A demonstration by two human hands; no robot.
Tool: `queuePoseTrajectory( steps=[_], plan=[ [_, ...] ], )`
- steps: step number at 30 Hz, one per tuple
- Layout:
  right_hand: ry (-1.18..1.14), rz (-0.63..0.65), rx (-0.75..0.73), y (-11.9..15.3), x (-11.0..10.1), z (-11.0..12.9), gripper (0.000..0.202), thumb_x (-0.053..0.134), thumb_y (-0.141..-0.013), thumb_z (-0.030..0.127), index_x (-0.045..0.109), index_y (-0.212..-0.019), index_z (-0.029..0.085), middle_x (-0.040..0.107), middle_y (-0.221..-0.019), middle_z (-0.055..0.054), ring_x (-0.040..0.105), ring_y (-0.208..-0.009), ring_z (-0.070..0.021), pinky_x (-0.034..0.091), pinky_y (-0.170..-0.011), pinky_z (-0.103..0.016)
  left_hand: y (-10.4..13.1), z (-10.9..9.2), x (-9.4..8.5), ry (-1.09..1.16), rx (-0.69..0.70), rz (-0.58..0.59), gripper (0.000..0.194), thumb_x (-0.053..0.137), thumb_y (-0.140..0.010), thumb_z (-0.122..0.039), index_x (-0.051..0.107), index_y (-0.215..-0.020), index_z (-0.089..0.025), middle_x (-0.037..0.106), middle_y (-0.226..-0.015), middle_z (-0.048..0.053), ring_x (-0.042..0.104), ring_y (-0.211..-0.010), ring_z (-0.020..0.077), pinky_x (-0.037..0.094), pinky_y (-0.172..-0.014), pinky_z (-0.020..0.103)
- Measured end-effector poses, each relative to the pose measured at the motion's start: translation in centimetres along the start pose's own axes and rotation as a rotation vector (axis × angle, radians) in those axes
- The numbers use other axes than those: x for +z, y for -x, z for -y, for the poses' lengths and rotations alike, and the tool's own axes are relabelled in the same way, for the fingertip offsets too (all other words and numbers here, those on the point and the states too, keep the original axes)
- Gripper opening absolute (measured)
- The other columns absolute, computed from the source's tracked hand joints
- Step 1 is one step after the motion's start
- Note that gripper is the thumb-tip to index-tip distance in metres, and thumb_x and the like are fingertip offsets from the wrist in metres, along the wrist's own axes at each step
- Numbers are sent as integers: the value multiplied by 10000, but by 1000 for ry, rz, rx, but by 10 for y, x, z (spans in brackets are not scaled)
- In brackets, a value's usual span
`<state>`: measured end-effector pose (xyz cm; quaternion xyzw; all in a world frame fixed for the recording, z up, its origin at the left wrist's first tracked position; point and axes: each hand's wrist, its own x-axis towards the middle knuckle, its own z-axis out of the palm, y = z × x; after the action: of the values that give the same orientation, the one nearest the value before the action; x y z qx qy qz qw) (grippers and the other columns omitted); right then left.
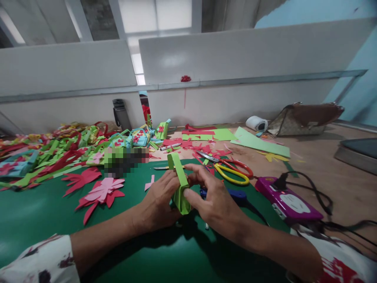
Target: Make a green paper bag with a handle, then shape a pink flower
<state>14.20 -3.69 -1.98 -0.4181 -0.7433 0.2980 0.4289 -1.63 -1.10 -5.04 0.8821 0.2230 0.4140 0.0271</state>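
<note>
Between my hands is a small light-green paper basket (pixel 182 201) with a strip handle standing up from it. My left hand (pixel 160 196) grips it from the left side, its fingers wrapped behind the paper. From the right, my right hand (pixel 210 192) pinches the basket's edge near the foot of the handle, thumb in front. Just beyond lie scissors with red and yellow handles (pixel 232 173) and a thin blade (pixel 161 168). A blue-handled tool with a cord (pixel 237 195), perhaps a glue gun, is partly hidden behind my right hand.
Pink and red paper flowers (pixel 103 190) lie on the green mat (pixel 38 220) at left. Behind them is a heap of finished paper baskets (pixel 59 147). A purple power strip (pixel 288 200) with cords, a handbag (pixel 306 120), a bottle (pixel 121 114) and green paper sheets (pixel 260 143) surround the workspace.
</note>
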Motion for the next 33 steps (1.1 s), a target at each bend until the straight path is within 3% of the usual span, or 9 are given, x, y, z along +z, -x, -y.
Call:
queuePoseTrajectory(
  steps=[7, 10, 13, 17, 23, 26, 33],
  plan=[
    [111, -40, -66, -2, -3, -6, 389, 548, -808, 271, 445, -1179, 221, 605, -906, -24, 560, -857, -184, 431, -789, -343, 2, 2, -6, 162, -61, -6, 536, 644, -690, -117, 452, -1186, -188, 572, -1096, 115, 541, -1032, 240, 454, -877, 397],
    [152, -80, -162, -3, -6, -10, 397, 547, -821, 325, 433, -1188, 224, 597, -932, -38, 555, -898, -193, 424, -814, -355, 1, 2, -19, 357, -252, -22, 551, 690, -680, -164, 460, -1179, -211, 554, -1167, 103, 550, -1047, 237, 467, -877, 373],
    [281, -120, -362, -2, -7, -12, 397, 583, -798, 295, 437, -1162, 231, 601, -1006, -55, 551, -947, -212, 379, -884, -398, -1, -1, -32, 617, -477, -47, 579, 721, -670, -232, 455, -1184, -221, 569, -1175, 89, 587, -994, 228, 502, -824, 343],
    [485, -133, -522, 0, -6, -9, 450, 622, -759, 282, 434, -1155, 181, 578, -1110, -112, 508, -1059, -261, 238, -988, -479, -2, -3, -36, 907, -580, -56, 635, 762, -616, -338, 471, -1168, -218, 545, -1229, 103, 555, -1065, 272, 500, -839, 361],
    [569, -121, -481, 3, -6, -7, 536, 633, -721, 252, 404, -1200, 182, 571, -1147, -121, 489, -1096, -282, 159, -1002, -503, -2, -3, -29, 999, -601, -72, 769, 728, -618, -467, 367, -1264, -259, 437, -1332, 138, 529, -1100, 310, 529, -769, 366],
    [571, -119, -449, 3, -5, -8, 640, 637, -706, 227, 328, -1267, 209, 555, -1195, -120, 488, -1110, -286, 105, -1009, -525, -1, -3, -28, 987, -599, -56, 794, 708, -627, -497, 335, -1287, -261, 466, -1297, 141, 542, -1083, 303, 522, -779, 375],
    [537, -97, -384, 2, -5, -9, 683, 629, -681, 172, 299, -1276, 232, 543, -1218, -95, 499, -1096, -277, 109, -1012, -516, 4, 5, -31, 919, -667, -11, 773, 740, -550, -536, 451, -1200, -235, 571, -1188, 123, 607, -970, 274, 514, -775, 348]
  ],
)
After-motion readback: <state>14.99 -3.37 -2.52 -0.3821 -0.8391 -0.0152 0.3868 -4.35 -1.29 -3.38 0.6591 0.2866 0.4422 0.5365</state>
